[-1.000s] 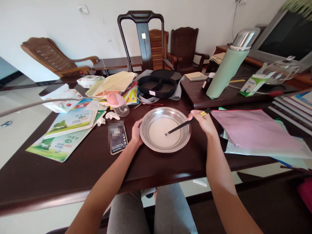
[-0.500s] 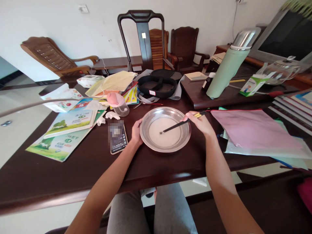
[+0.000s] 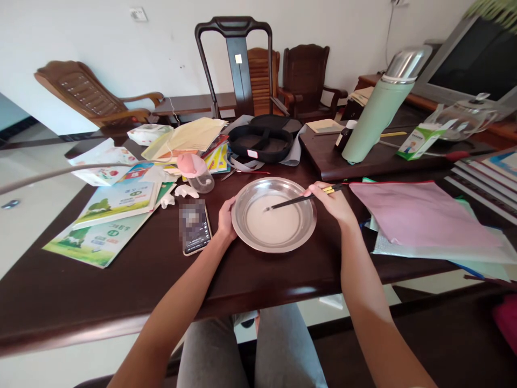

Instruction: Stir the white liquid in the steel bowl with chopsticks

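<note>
The covers of the green workbooks (image 3: 107, 221) at the left carry print too small to read, and the phone (image 3: 195, 227) screen is blurred. A round steel dish (image 3: 273, 214) sits on the dark wooden table (image 3: 133, 280) right in front of the person, holding a shallow pool of whitish liquid. The right hand (image 3: 333, 202) grips a pair of black chopsticks (image 3: 301, 199) with yellow-banded tops; their long axis runs nearly level, tips pointing left into the far part of the liquid, tops to the right. The left hand (image 3: 226, 221) is curled against the dish's left rim, touching it. A pale green flask (image 3: 377, 116) stands behind, and a pink folder (image 3: 420, 215) lies right of the dish.
</note>
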Demonstrator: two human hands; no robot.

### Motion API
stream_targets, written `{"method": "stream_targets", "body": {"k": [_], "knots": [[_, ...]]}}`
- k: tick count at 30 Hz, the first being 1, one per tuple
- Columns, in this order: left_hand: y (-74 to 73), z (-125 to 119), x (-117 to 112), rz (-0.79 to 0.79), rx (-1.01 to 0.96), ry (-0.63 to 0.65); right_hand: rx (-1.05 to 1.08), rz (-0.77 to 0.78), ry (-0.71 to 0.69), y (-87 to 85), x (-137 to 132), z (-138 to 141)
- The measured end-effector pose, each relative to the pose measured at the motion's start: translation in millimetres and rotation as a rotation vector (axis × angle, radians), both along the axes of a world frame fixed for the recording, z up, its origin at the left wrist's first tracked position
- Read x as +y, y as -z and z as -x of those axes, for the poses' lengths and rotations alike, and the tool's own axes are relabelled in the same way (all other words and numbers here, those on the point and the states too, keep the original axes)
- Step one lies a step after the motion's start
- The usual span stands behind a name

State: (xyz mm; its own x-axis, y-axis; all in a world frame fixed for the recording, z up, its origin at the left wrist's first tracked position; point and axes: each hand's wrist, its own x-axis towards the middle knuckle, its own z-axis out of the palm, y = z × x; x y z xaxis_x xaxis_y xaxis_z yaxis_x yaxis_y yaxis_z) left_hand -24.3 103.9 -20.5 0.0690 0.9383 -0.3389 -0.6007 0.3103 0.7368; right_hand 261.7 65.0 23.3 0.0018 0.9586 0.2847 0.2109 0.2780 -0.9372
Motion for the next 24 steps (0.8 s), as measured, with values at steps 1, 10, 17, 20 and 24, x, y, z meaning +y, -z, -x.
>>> {"method": "stream_targets", "body": {"k": [1, 10, 17, 20, 24], "knots": [[-0.2, -0.1, 0.0, 0.0, -0.001, 0.006, 0.013, -0.02, 0.05, 1.2, 0.7, -2.1], [-0.9, -0.7, -0.1, -0.005, -0.002, -0.004, 0.005, 0.045, -0.064, 0.3, -2.0, 1.4], [-0.1, -0.1, 0.4, -0.001, -0.001, 0.008, 0.102, -0.012, 0.145, 2.2, -0.8, -6.8], [1.1, 0.1, 1.0, -0.008, 0.0, 0.002, 0.051, 0.042, 0.018, 0.4, -2.6, -1.6], [1.0, 0.1, 0.9, -0.011, -0.001, -0.003, -0.011, 0.018, -0.03, -0.9, -1.3, 2.6]]}}
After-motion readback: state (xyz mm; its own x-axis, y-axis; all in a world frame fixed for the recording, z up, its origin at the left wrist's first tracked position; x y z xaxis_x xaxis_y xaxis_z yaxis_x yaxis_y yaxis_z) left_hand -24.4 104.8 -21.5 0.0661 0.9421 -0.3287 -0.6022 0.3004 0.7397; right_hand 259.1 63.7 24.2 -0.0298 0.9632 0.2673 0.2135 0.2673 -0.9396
